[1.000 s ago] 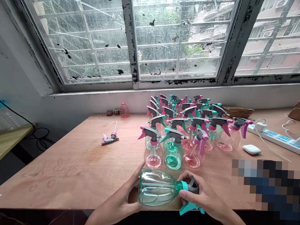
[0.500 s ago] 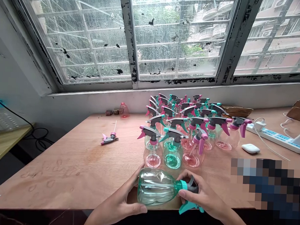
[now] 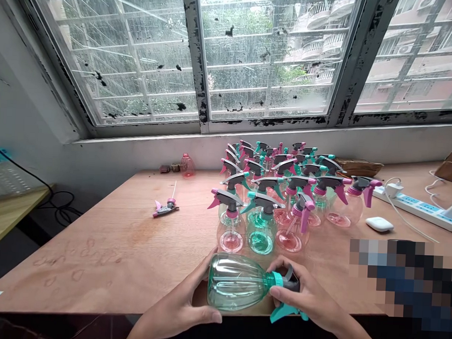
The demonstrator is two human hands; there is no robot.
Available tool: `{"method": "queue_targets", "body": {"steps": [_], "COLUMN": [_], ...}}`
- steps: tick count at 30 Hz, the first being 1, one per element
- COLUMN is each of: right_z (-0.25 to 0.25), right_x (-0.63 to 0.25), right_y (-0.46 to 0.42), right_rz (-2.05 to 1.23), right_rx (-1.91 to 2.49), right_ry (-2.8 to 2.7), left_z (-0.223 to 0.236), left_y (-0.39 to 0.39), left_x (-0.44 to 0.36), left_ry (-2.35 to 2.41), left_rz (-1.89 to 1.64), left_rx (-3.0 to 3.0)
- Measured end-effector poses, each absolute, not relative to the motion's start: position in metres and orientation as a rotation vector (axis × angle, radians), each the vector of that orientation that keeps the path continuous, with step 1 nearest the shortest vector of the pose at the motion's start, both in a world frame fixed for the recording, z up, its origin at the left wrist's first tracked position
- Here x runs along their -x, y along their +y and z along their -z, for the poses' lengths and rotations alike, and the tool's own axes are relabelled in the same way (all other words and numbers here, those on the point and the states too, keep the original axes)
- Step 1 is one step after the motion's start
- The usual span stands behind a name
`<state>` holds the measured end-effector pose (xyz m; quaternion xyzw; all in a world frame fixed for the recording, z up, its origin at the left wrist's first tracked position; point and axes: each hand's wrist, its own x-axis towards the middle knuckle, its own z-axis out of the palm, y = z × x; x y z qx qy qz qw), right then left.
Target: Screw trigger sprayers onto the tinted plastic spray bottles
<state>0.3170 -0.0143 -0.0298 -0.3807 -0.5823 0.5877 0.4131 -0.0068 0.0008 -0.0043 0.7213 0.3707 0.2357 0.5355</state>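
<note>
Right grip (image 3: 310,294) is clasping the bottle (image 3: 238,282) by its spray head (image 3: 293,281), left grip (image 3: 182,306) curving open round its base; probably feeling light, slippery, collar (image 3: 277,279) looking surest!

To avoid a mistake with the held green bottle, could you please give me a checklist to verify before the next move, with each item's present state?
1. Right hand on the spray head of the green bottle: ok.
2. Teal collar seated on the bottle: ok.
3. Collar fully tightened: cannot tell by sight.
4. Left hand firmly supporting the bottle's base: cannot tell; its fingers are partly hidden.
5. Front green standing bottle upright: ok.
6. Pink bottle at the back fitted with a spray head: not ok; a loose spray head lies on the table.
</note>
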Motion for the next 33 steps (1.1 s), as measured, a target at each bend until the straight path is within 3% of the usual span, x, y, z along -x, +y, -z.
{"method": "queue_targets", "body": {"steps": [33], "right_z": [0.035], "right_x": [-0.3211], "right_y": [-0.0124], "right_rz": [-1.493], "right_rx": [0.912], "right_ry": [-1.498], "left_z": [0.0071], "left_y": [0.002], "left_x": [0.0085], "left_ry": [0.872], "left_rz": [-0.568], "left_rx": [-1.69]}}
